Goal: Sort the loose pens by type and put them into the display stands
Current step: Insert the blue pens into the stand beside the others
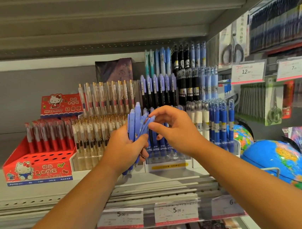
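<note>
On the shelf [43,191], before the clear display stand [169,160]: left hand [124,150], grip wrapped round a bundle of periwinkle pens [137,119]; right hand [177,130], grip pinching one pen's upper end.

left hand [126,150] grips a bundle of lilac pens [137,119] just in front of the tiered clear display stand [170,166], right hand [175,128] pinches the top of one pen [151,119] in that bundle, red Hello Kitty stand [37,169] left of the clear one, globe [276,161] to its right.
</note>
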